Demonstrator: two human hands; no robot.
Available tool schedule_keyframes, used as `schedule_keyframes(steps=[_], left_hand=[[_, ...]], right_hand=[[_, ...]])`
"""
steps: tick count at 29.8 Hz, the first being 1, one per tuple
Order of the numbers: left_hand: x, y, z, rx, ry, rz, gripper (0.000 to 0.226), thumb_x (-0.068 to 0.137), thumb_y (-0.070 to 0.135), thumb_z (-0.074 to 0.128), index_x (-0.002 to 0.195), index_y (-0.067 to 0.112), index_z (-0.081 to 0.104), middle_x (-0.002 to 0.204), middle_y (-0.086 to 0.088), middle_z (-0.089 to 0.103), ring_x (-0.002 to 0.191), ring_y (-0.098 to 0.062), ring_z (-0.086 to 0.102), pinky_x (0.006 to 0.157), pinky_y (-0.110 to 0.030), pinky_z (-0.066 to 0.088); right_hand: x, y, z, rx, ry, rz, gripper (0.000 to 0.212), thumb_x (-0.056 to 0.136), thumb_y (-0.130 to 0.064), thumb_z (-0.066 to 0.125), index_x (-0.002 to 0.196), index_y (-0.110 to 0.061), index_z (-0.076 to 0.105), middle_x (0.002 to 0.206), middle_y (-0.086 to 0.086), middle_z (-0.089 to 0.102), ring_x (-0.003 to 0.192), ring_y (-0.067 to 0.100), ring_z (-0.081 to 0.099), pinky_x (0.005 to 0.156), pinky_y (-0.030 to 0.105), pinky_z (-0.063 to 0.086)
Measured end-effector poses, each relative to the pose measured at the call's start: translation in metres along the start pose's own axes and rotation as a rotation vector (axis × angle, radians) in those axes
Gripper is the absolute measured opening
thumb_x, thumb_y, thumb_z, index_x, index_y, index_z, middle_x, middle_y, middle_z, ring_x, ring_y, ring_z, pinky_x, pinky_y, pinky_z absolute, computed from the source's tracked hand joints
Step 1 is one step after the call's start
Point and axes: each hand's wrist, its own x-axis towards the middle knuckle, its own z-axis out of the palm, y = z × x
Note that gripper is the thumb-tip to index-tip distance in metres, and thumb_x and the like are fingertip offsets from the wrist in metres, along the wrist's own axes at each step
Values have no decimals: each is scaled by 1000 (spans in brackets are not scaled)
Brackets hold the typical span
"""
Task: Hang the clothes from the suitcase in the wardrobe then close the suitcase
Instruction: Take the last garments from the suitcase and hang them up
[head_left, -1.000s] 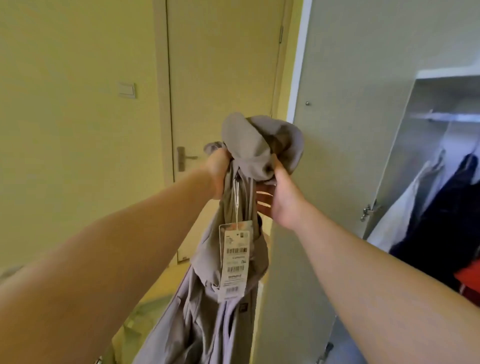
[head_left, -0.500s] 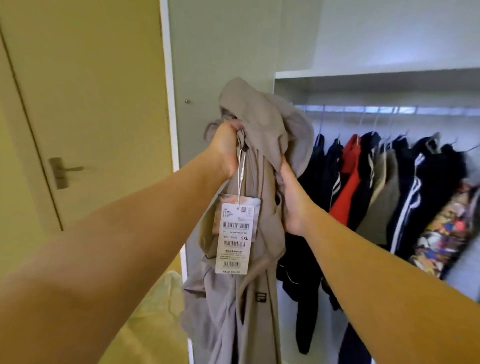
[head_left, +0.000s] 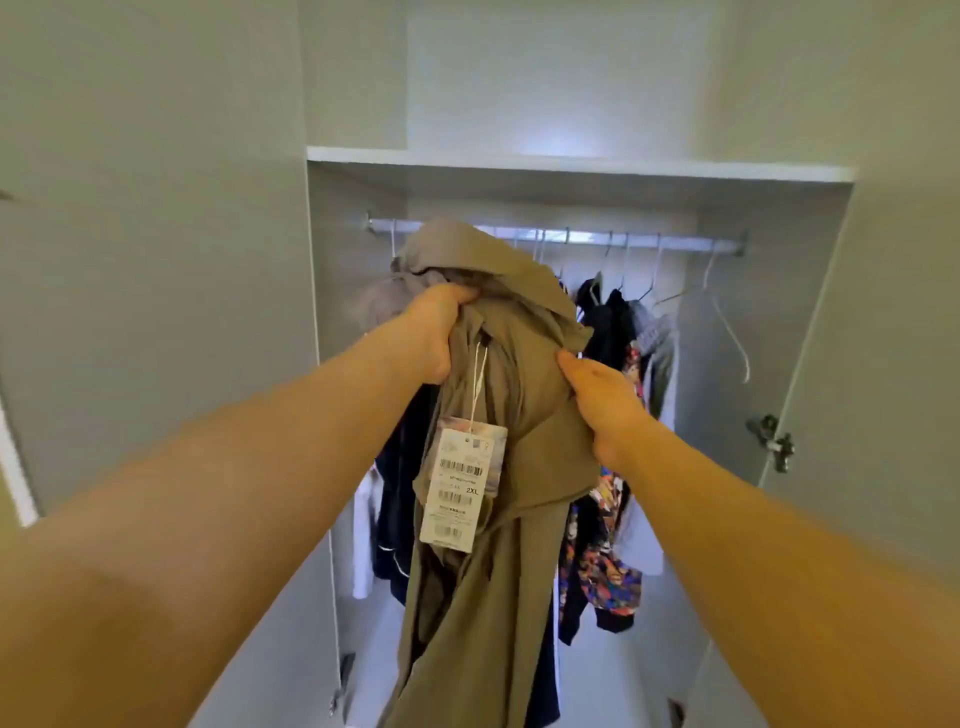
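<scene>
Swung round since half a second ago, both arms now face the open wardrobe (head_left: 358, 322) squarely, and the yellow room door has gone from view. The left hand (head_left: 431, 332) grips the bunched top of the taupe garment (head_left: 498, 571), held high so that its length and price tag (head_left: 462, 483) hang free just below the rail (head_left: 571, 238). The right hand (head_left: 602, 410) has its fingers curled into the cloth lower down, likely steadying it. An empty hanger (head_left: 727, 322) hangs far right, probably its destination.

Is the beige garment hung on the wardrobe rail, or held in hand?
Held, not hung: the left grip and right grip hold the bunched beige garment before the rail.
</scene>
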Motion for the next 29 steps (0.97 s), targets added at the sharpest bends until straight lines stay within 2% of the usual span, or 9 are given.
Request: schedule_keyframes(steps=[3,5,8,13,15,18,21,24,29], left_hand=[[10,-14,25,134,4,-134,24,92,28,56,93,5,62,77,-12,62,68,-26,57,59,-36,47],[17,-20,32,172,21,-169,26,90,31,59,89,5,61,79,-12,61,68,-26,56,64,-37,48],[31,-27,45,225,73,-137,37,91,36,58,113,6,59,83,-11,60,73,-26,55,79,-38,47],[54,-37,59,281,112,-4,44,98,24,48,137,4,41,99,-14,59,88,-27,58,91,-36,46],[63,-44,66,340,88,0,46,98,20,48,139,3,37,123,-18,56,112,-32,55,95,-37,45],[74,-53,70,411,66,4,45,96,16,51,136,0,41,129,-19,53,117,-33,53,94,-37,46],[96,-60,79,518,120,103,41,92,10,55,130,-2,47,126,-21,55,114,-36,54,96,-40,47],[124,-62,100,573,74,146,42,91,20,58,128,2,50,121,-21,57,109,-36,56,96,-46,47],[162,-59,128,382,-112,24,43,88,22,64,126,6,53,118,-16,59,102,-31,57,91,-41,48]], right_hand=[[7,5,-37,-60,157,-5,49,98,-35,44,122,7,53,128,28,53,117,41,50,102,48,43],[10,5,-52,-111,227,-28,52,100,-33,41,124,12,48,128,34,46,117,45,48,104,53,38],[19,2,-77,-259,359,-96,42,101,-31,36,91,1,60,96,25,58,91,33,50,93,48,45],[41,5,-118,-232,500,-95,39,101,-28,37,73,-5,50,72,9,47,81,26,45,77,40,43],[48,4,-131,-151,580,-90,38,101,-27,39,69,-6,44,66,6,41,70,22,41,72,37,40],[56,-4,-146,-111,674,-135,42,99,-26,42,60,-13,37,62,3,37,60,18,36,70,30,34],[67,-9,-163,-188,751,-168,38,97,-24,46,62,-16,39,64,1,42,72,20,44,73,29,36],[83,-12,-181,-351,783,-163,18,96,-18,47,80,-13,54,84,2,53,86,22,48,76,30,40],[114,-10,-192,-475,723,-121,12,92,-12,50,85,-20,58,87,4,55,82,22,50,67,25,39]])
